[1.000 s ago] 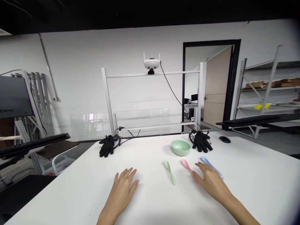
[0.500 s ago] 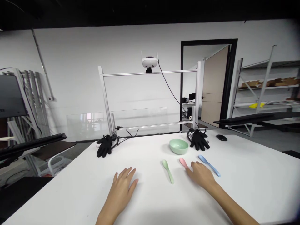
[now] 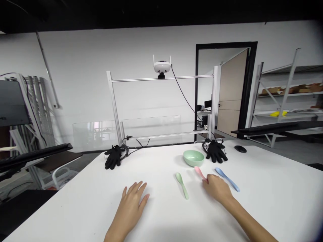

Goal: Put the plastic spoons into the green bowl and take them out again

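My right hand (image 3: 217,189) is closed on the handle of a pink spoon (image 3: 199,172), whose bowl end points away from me toward a green bowl (image 3: 193,158). To its right lies a blue spoon (image 3: 227,179), and to its left a light green spoon (image 3: 182,186); neither is touched. My left hand (image 3: 130,205) is held over the table's left part, palm down, with the fingers spread and nothing in them. The fingertips of my right hand are partly hidden behind its knuckles.
Black gloves with cables lie at the back of the white table (image 3: 156,215): a left glove (image 3: 113,157) and a right glove (image 3: 216,151). A black mouse (image 3: 240,149) sits near the far right edge. A metal frame carrying a white device (image 3: 162,67) stands behind.
My right hand has closed on the pink spoon's handle, and the spoon's bowl end has risen slightly toward the green bowl. My left hand has hardly moved.
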### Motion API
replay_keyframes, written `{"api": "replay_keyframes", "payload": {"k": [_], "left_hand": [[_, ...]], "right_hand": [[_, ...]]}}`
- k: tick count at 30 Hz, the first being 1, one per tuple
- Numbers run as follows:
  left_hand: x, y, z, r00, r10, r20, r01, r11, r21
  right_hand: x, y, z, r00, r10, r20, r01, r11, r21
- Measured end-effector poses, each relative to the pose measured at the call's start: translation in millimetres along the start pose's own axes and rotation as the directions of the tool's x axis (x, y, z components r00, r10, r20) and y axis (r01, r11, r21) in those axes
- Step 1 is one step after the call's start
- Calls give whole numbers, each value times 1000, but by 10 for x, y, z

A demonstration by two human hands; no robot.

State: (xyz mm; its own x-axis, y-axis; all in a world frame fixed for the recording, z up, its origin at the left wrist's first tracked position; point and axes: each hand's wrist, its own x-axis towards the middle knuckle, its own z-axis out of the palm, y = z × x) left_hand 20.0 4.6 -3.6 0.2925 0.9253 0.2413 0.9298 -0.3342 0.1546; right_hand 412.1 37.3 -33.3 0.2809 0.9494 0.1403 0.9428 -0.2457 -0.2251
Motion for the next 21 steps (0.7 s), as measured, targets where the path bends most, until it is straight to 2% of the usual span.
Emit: {"api": "replay_keyframes", "payload": {"k": [5, 10, 15, 21], "left_hand": [[-6, 7, -1, 1000, 5, -17, -5, 1000, -12], [-9, 25, -32, 1000, 6, -21, -6, 1000, -8], [-7, 31, -43, 1000, -8, -4, 8, 1000, 1], [-2, -11, 5, 1000, -6, -15, 6, 1000, -4]], "right_hand": [[243, -39, -301, 994, -26, -107, 26, 1000, -1], [673, -123, -497, 991, 8, -133, -7, 1000, 8], [1022, -161, -472, 993, 91, -71, -87, 995, 54], [1263, -131, -290, 986, 167, -19, -163, 979, 126]]}}
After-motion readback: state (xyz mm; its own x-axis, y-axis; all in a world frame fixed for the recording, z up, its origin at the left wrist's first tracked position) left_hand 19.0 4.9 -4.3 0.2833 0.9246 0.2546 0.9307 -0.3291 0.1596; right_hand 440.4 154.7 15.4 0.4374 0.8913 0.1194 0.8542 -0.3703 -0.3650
